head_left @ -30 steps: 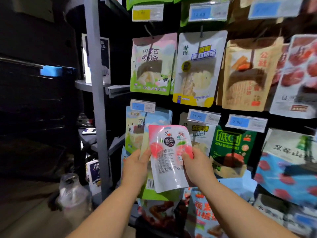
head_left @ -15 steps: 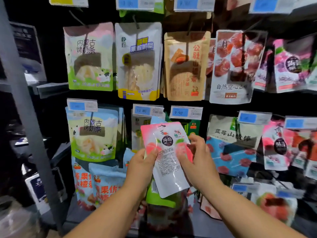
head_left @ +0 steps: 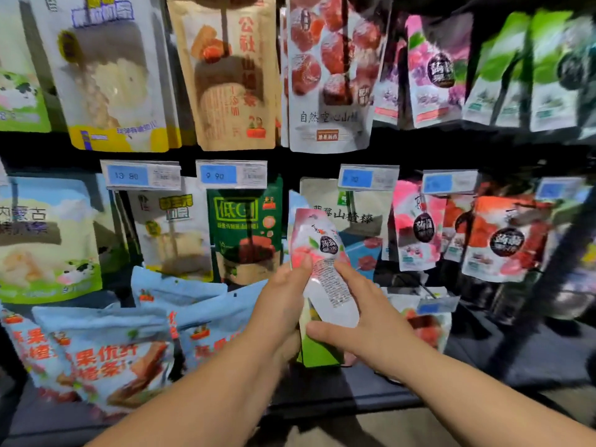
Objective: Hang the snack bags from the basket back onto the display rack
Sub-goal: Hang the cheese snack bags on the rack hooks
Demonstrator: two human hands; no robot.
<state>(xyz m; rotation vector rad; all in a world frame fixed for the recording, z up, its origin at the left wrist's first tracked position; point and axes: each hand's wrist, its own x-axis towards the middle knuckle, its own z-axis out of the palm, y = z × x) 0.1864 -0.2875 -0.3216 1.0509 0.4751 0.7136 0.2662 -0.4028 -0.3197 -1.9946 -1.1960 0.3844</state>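
I hold a pink-and-white snack bag upright in front of the display rack, with a green bag behind and below it. My left hand grips the pink bag's left edge with the thumb on its front. My right hand holds the bags from the right, fingers on the pink bag's face and thumb across the bottom. Matching pink bags hang on the middle row to the right. No basket is in view.
Rows of snack bags hang from hooks with blue price tags. Light blue bags lie heaped on the bottom shelf at the left. An empty hook with a blue tag sticks out right of my right hand. A dark upright post leans at the right.
My view has swung right and closer along the rack. The pink bag has moved right, now in front of the blue-and-white bag, nearer the matching pink bags.
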